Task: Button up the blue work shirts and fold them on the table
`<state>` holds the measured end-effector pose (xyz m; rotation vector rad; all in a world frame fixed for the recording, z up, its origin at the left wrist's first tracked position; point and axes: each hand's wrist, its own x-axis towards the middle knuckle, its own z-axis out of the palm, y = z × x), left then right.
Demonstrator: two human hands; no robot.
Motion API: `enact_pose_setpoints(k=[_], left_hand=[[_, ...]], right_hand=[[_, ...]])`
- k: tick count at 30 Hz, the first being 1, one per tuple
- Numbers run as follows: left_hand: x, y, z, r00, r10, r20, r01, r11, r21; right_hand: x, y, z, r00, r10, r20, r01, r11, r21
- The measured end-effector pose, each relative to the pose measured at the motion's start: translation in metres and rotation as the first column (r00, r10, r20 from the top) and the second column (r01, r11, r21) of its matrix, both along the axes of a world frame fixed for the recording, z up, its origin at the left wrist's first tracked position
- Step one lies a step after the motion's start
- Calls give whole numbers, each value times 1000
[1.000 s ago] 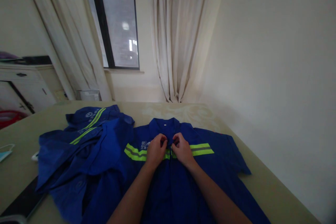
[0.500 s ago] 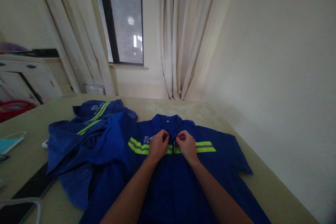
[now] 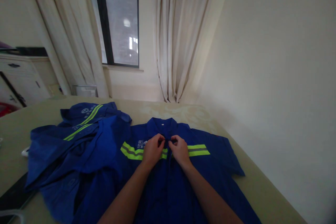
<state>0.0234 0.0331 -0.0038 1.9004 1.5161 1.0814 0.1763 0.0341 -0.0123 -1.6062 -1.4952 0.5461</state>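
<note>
Two hands, left hand [image 3: 153,150] and right hand [image 3: 180,149], pinch the shirt [image 3: 223,150] front edges at the stripe [image 3: 198,149], probably fastening a button. The shirt lies flat on the tabletop [image 3: 183,110]. Lower edges need aligning next.

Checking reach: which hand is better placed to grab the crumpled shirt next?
Probably left: the left hand and right hand both pinch the flat shirt, but the crumpled shirt lies on the left hand's side.

Left hand [image 3: 153,149] and right hand [image 3: 180,149] side by side, fingers curled, pinching.
</note>
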Motion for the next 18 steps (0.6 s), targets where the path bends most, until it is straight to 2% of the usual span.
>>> enact_pose_setpoints(k=[4, 6, 9, 18], left_hand=[[1, 1, -3, 999, 35, 16, -35, 999, 31], [1, 2, -4, 998, 49, 30, -51, 997, 52], [2, 1, -4, 997, 42, 59, -47, 996, 81], [4, 2, -6, 995, 3, 104, -23, 982, 189]], right_hand=[[2, -1, -1, 981, 112, -158, -99, 991, 88], [2, -1, -1, 964, 130, -232, -99, 985, 141], [1, -2, -2, 944, 134, -302, -93, 985, 148], [2, -6, 4, 961, 191, -202, -149, 968, 204]])
